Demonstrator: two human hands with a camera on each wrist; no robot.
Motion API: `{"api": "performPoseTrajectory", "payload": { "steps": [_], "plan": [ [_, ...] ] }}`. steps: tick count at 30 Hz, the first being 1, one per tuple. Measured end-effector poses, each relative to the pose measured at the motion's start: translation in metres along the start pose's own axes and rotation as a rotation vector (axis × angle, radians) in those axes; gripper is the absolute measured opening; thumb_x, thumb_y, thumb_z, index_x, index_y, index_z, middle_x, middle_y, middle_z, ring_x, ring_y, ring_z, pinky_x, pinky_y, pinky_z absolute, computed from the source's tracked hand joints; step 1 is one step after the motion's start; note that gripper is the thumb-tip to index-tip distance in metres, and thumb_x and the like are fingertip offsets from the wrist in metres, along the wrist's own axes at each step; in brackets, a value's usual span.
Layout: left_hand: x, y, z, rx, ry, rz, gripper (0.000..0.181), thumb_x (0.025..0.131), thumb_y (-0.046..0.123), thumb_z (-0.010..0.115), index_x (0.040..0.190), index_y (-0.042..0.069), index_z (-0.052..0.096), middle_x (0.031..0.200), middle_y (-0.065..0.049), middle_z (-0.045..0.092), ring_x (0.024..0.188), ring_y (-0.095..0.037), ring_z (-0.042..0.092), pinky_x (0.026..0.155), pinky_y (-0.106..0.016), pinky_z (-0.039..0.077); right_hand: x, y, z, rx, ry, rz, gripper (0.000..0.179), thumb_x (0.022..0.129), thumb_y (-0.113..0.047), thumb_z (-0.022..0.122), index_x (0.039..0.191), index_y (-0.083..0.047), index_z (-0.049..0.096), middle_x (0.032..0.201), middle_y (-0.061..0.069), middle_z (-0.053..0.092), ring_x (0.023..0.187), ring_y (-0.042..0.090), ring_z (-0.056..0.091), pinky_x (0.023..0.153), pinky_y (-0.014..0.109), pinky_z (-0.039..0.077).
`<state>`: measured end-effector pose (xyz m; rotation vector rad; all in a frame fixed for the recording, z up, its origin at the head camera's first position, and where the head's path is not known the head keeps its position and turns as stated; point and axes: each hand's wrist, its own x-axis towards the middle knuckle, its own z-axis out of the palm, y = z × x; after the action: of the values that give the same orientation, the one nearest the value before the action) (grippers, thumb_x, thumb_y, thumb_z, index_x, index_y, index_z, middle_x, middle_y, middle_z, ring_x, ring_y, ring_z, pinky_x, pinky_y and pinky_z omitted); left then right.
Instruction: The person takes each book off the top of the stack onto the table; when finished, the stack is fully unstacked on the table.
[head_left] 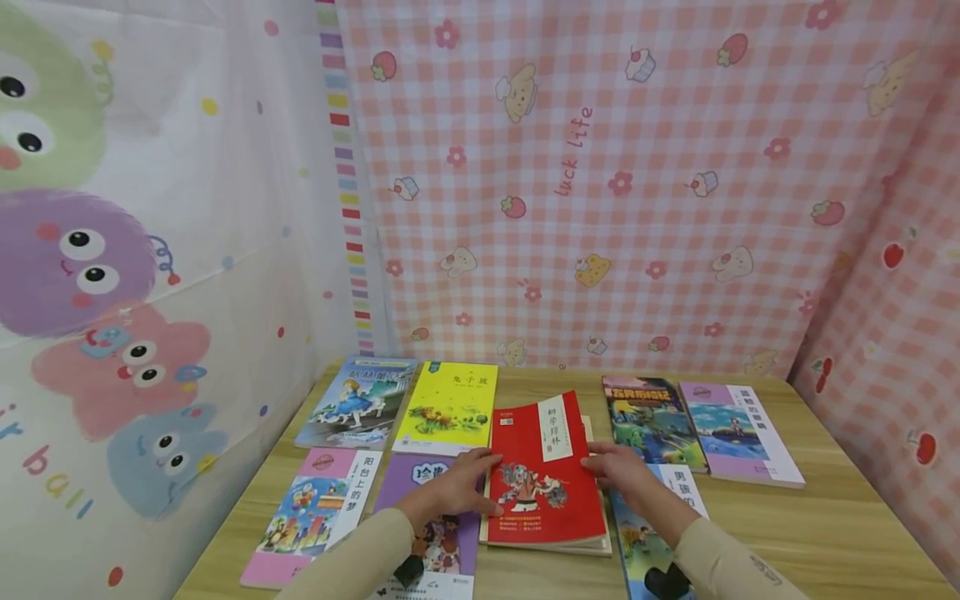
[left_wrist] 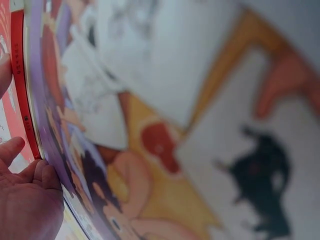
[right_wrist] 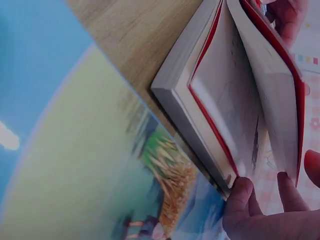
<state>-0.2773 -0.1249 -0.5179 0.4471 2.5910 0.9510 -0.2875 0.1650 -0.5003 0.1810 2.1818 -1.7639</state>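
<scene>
A red paperback book (head_left: 555,500) with a white title panel lies over a pale book (head_left: 587,429) in the middle of the table. My left hand (head_left: 459,486) holds its spine side, with the thumb and a finger on the cover. At the opposite edge, my right hand (head_left: 626,475) grips the page side. The right wrist view shows the red book (right_wrist: 300,120) partly spread, its pages parted above the thick pale book (right_wrist: 182,75), with right fingertips (right_wrist: 243,186) at its covers. In the left wrist view, left fingers (left_wrist: 47,175) touch the red spine (left_wrist: 19,65).
A purple book (head_left: 463,542), a pink book (head_left: 288,521), a yellow book (head_left: 450,408) and a blue book (head_left: 360,408) lie left. On the right are a dark green book (head_left: 652,421), a pink-and-blue book (head_left: 727,429) and another blue book (head_left: 637,542). Patterned curtains (head_left: 600,233) enclose the wooden table (head_left: 840,542).
</scene>
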Motion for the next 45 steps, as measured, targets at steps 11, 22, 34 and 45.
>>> {"api": "performPoseTrajectory", "payload": {
  "steps": [11, 22, 34, 45],
  "plan": [
    [0.001, 0.0, 0.0, -0.012, 0.0, 0.007, 0.087, 0.079, 0.032, 0.085, 0.152, 0.012, 0.042, 0.157, -0.01, 0.028, 0.145, -0.035, 0.022, 0.109, -0.058, 0.032, 0.001, 0.004, -0.001, 0.157, -0.033, -0.009, 0.065, 0.102, -0.016, 0.055, 0.152, 0.01, 0.022, 0.14, 0.033, 0.048, 0.124, 0.042, 0.053, 0.103, 0.052, 0.043],
    [0.005, 0.0, -0.004, -0.007, -0.014, 0.041, 0.084, 0.082, 0.03, 0.082, 0.152, 0.007, 0.04, 0.158, -0.016, 0.026, 0.146, -0.039, 0.017, 0.11, -0.059, 0.029, -0.011, 0.0, -0.013, 0.102, -0.052, -0.082, 0.058, 0.1, -0.004, 0.051, 0.153, 0.004, 0.028, 0.125, 0.026, 0.061, 0.095, 0.031, 0.069, 0.077, 0.047, 0.057],
    [0.008, 0.002, -0.002, 0.218, -0.011, 0.065, 0.081, 0.082, 0.034, 0.082, 0.149, 0.007, 0.045, 0.157, -0.015, 0.029, 0.144, -0.035, 0.025, 0.115, -0.055, 0.021, -0.038, 0.012, -0.093, 0.201, -0.115, -0.075, 0.072, 0.103, -0.017, 0.053, 0.158, -0.002, 0.01, 0.123, 0.012, 0.065, 0.097, 0.024, 0.07, 0.081, 0.042, 0.057],
    [0.002, 0.001, -0.008, 0.23, -0.024, 0.041, 0.082, 0.081, 0.033, 0.083, 0.149, 0.006, 0.045, 0.156, -0.016, 0.029, 0.144, -0.036, 0.024, 0.115, -0.057, 0.019, -0.05, 0.032, -0.152, 0.2, -0.228, -0.069, 0.08, 0.104, -0.014, 0.05, 0.155, 0.003, -0.009, 0.119, 0.0, 0.063, 0.101, 0.019, 0.067, 0.084, 0.042, 0.056]
  ]
}}
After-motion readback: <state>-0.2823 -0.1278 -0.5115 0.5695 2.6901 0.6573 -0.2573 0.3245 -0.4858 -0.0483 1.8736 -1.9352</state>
